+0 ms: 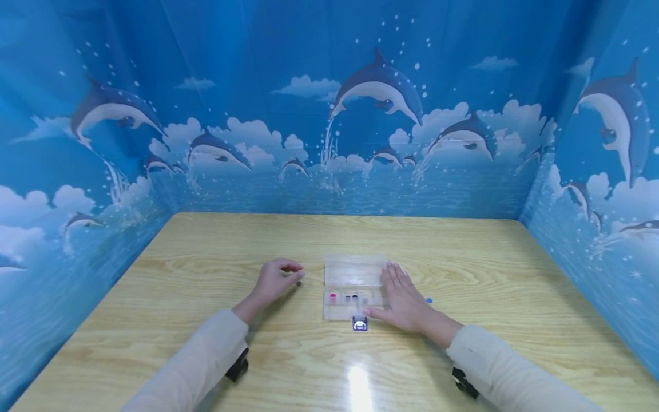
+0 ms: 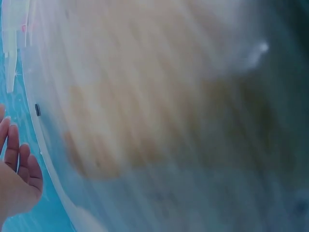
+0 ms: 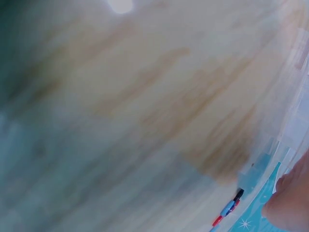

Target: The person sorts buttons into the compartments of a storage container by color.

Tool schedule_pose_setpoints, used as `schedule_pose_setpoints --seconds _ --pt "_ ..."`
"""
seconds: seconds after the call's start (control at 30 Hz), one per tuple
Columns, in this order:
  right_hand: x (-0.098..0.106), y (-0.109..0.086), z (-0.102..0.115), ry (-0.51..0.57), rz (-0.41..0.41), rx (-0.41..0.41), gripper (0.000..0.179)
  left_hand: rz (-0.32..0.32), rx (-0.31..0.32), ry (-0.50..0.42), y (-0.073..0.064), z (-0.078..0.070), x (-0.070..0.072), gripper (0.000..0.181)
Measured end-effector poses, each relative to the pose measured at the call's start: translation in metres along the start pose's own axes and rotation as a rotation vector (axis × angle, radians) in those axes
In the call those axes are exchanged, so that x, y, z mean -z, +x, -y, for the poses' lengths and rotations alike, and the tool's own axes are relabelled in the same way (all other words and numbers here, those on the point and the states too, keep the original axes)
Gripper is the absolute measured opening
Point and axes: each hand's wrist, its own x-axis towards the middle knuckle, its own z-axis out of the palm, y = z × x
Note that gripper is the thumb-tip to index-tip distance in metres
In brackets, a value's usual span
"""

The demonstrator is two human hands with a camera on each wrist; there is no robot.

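A clear plastic compartment box (image 1: 346,313) lies on the table with its transparent lid (image 1: 355,269) folded back. In its compartments are a pink piece (image 1: 333,296) and small dark pieces (image 1: 354,297). My right hand (image 1: 405,300) rests on the box's right side, fingers spread, covering part of it. Left of the box, my left hand (image 1: 276,281) hovers with loosely bent fingers. Close to its fingertips is a small dark piece (image 1: 298,283), which stands apart from the hand (image 2: 19,174) in the left wrist view, where the same dark piece (image 2: 37,110) lies on the table.
A blue-edged tag (image 1: 360,324) sits at the box's front edge. Right of my right hand is a small blue piece (image 1: 429,300); the right wrist view shows several black, blue and red pieces (image 3: 228,209) together. Dolphin-print curtains (image 1: 340,189) border the wooden table (image 1: 247,234).
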Motion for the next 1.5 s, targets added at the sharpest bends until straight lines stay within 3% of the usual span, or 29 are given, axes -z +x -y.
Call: schedule_pose_setpoints --seconds 0.4,0.8,1.5 --pt "0.0009 0.0002 0.0004 0.005 0.004 -0.003 0.103 0.098 0.06 0.104 0.0029 0.0067 0.0023 0.015" --pt "0.0015 0.0003 0.0017 0.012 0.002 -0.004 0.102 0.121 0.08 0.165 0.0029 0.0089 0.0017 0.009" --pt "0.0005 -0.0004 0.0011 0.014 0.002 -0.002 0.103 0.123 -0.032 0.262 -0.0001 0.0051 0.0021 0.008"
